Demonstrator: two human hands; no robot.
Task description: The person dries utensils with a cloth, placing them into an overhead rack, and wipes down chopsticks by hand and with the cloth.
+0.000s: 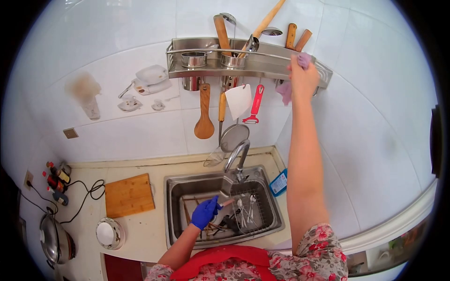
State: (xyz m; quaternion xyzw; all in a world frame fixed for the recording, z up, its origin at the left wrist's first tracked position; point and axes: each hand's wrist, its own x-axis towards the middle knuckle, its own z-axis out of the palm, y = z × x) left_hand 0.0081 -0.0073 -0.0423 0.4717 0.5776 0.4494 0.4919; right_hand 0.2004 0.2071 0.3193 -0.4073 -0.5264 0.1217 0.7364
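My right hand [303, 79], bare, is raised to the right end of the metal wall shelf [262, 70]. Its fingers are closed on a light purple cloth [284, 92], which bulges out above the hand and hangs down at the shelf's front edge. Lower down, my left hand [205, 213] in a blue rubber glove is over the steel sink [176, 234]. The gloved fingers are curled, and a small pale pinkish piece sticks out to their right; its kind is unclear. Several chopsticks and dark utensils lie beneath that hand. Spoons [241, 208] lie in the wire basket [258, 225].
On the shelf stand steel utensil holders [193, 60] and two wooden-handled tools [291, 35]. A wooden spatula [204, 117] and a red peeler [256, 103] hang below. The faucet [240, 157] rises behind the sink. A cutting board [129, 195], bowl [107, 233] and bottles [57, 180] are left.
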